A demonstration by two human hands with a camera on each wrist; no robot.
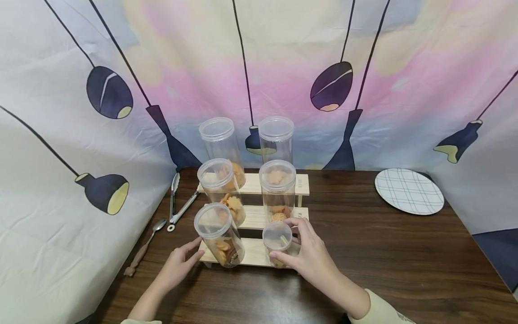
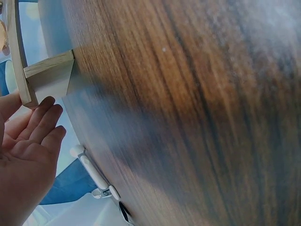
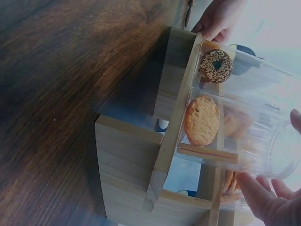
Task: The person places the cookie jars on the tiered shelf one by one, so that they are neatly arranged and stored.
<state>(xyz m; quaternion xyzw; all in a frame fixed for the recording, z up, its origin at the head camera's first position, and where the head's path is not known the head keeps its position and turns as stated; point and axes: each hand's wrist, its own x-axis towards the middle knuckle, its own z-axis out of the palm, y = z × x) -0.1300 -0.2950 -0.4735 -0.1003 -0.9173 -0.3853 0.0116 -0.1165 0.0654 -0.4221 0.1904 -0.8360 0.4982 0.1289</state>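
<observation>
My right hand (image 1: 308,252) holds a short clear jar (image 1: 277,237) by its upper part, thumb on the near side and fingers round the far right. This jar stands at the right of the bottom tier of a wooden rack (image 1: 254,253). A round biscuit (image 3: 202,121) and a flat wafer-like piece (image 3: 208,154) show inside it. At the rack's left end, my left hand (image 1: 181,262) touches the lowest board with loose fingers. Just right of it stands a taller jar (image 1: 220,236) with cookies and a sprinkled chocolate ring (image 3: 216,66).
Tall lidded jars stand on the upper tiers, including a back left jar (image 1: 218,139) and a middle right jar (image 1: 277,189). Metal tongs (image 1: 182,209) and a spoon (image 1: 145,247) lie left of the rack. A checked plate (image 1: 409,191) sits at the far right of the wooden table (image 1: 384,261).
</observation>
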